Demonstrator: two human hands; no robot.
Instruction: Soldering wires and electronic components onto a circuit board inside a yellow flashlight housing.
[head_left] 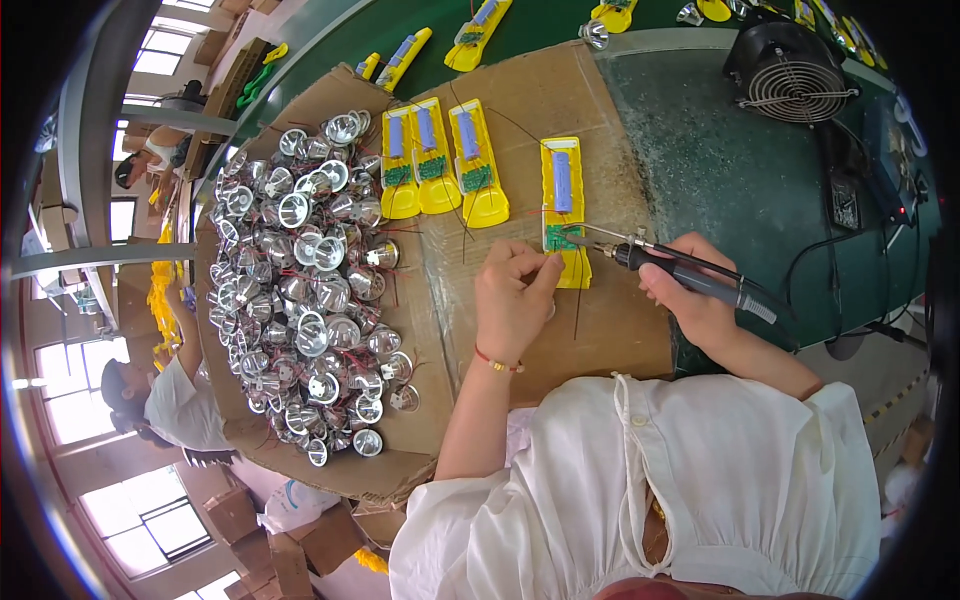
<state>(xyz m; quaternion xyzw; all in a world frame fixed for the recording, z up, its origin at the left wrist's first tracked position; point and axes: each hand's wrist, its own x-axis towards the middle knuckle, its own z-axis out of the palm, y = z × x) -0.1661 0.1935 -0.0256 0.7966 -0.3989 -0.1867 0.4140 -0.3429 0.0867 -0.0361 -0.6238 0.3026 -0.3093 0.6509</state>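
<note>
A soldering iron point(690, 277) with a thin metal feed tube is gripped in my right hand point(700, 310). Its tip reaches the small green circuit board point(557, 238) in a yellow flashlight housing point(574, 272), or hovers just above it; I cannot tell which. Above that board, a blue cylindrical battery point(562, 185) lies in the same housing. My left hand point(513, 298) is closed in a pinch at the board's left edge, and what its fingers hold is hidden. A small pale edge shows under this hand.
Left of my hands, many silver reflectors point(312, 333) with thin red wires fill a cardboard tray point(425, 385). Three similar yellow housings point(430, 185) lie beside it. More parts line the green bench's far side. A black fan point(795, 85) stands far right, and people sit at left.
</note>
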